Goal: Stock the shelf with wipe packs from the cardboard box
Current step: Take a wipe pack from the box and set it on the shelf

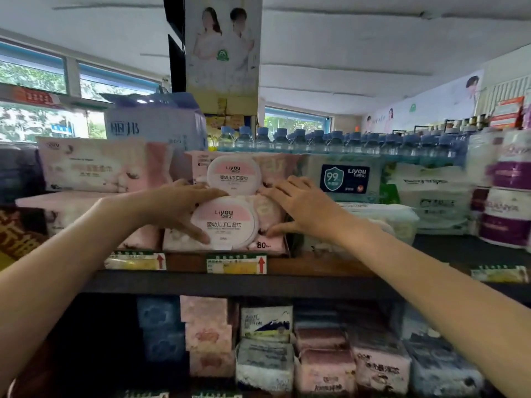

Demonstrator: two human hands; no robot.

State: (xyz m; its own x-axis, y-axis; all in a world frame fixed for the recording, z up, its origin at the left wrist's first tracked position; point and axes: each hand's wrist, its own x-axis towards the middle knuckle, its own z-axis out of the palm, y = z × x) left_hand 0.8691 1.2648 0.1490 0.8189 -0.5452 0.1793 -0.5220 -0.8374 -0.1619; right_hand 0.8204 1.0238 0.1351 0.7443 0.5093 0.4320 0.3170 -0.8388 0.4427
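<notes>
Two pink Liyou wipe packs stand stacked at the front of the top shelf (316,264). The lower pack (227,225) has a round white lid and an "80" mark at its corner. The upper pack (234,175) sits on top of it. My left hand (178,206) grips the lower pack's left end, fingers over its top edge and thumb on the lid's front. My right hand (298,208) grips its right end, fingers on top, thumb under the front. The cardboard box is out of view.
A teal "99" wipe pack (344,179) stands right of the stack, more pink packs (94,168) left. Water bottles (344,142) line the back. Purple tissue rolls (505,196) are far right. Price tags (237,264) hang on the shelf edge. The lower shelf holds tissue packs (265,349).
</notes>
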